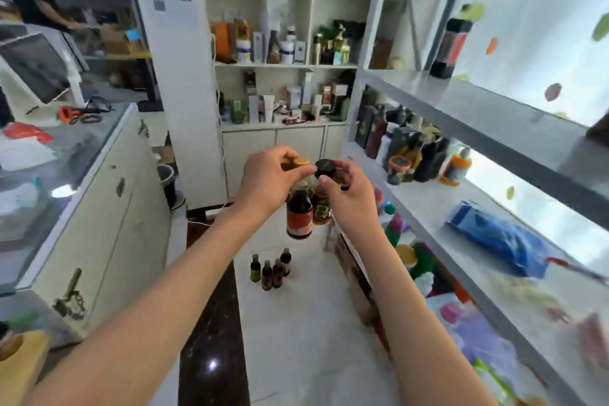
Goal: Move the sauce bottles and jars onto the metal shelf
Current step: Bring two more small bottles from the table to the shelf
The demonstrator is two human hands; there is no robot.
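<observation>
L hand [268,180] grip grasps gold-capped sauce bottle [299,208] at the neck, dark liquid, red label, hanging in air. Touching it on the R: black-lidded jar [321,204], R hand [349,194] grip pinching its lid from above. Below both grips, on the white floor [296,323]: four small dark bottles [271,269] in a cluster, upright. R of grips: metal shelf [438,234], w/ blue bag [497,237] and more bottles at its far end.
</observation>
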